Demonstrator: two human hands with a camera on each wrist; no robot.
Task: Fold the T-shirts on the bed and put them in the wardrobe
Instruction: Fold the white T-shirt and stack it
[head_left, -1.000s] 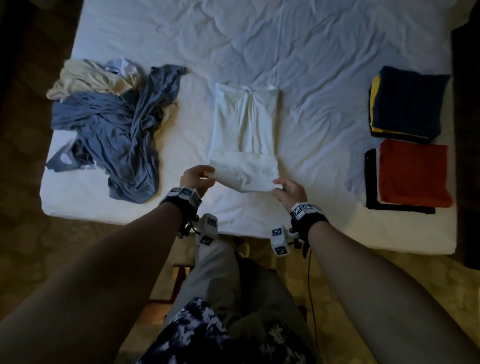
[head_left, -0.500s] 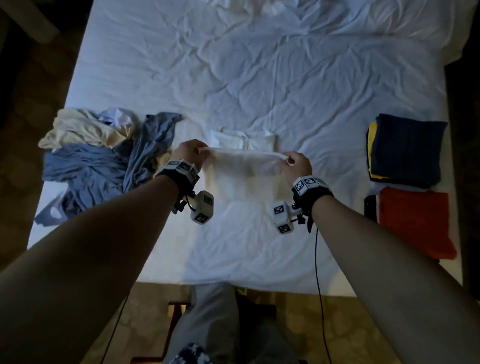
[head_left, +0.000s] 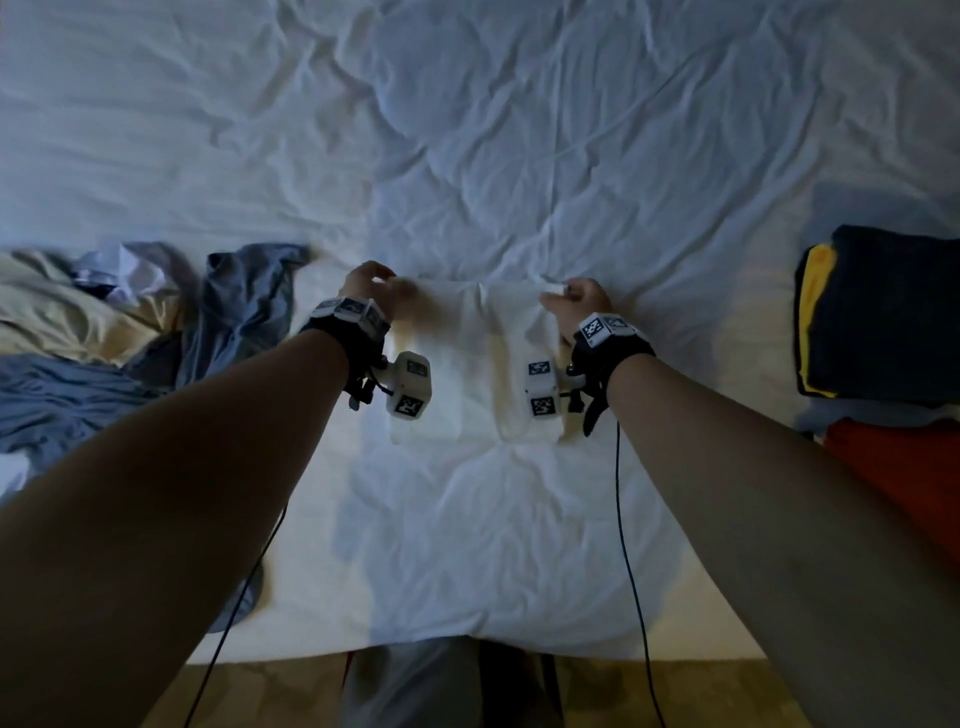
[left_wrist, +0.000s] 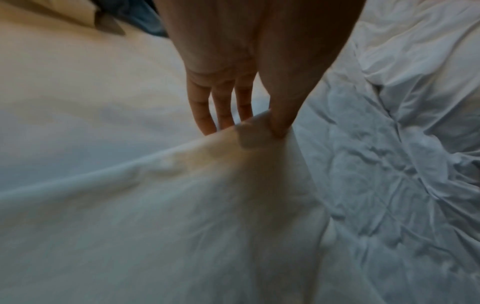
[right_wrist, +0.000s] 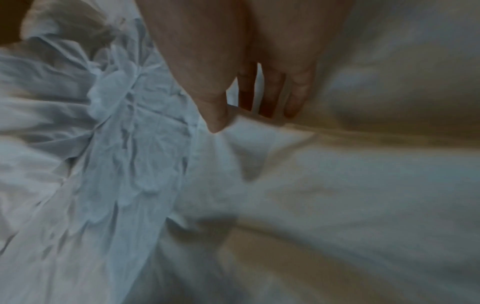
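A white T-shirt (head_left: 475, 353), folded into a narrow rectangle, lies on the white bed (head_left: 519, 156) in front of me. My left hand (head_left: 370, 283) pinches its far left corner between thumb and fingers (left_wrist: 259, 123). My right hand (head_left: 574, 300) pinches the far right corner in the same way (right_wrist: 223, 117). The folded-over edge is stretched between the two hands, over the far end of the shirt. Unfolded grey-blue (head_left: 239, 306) and cream (head_left: 57, 306) T-shirts lie heaped at the left.
At the right edge of the bed sit folded stacks: a dark navy shirt over a yellow one (head_left: 883, 312), and an orange-red one (head_left: 904, 467) nearer me. The bed's near edge (head_left: 467, 644) is just ahead of my legs.
Both hands lifted the near end of the white T-shirt and carried it away from me over the far end, folding it in half. My head moved forward over the bed.
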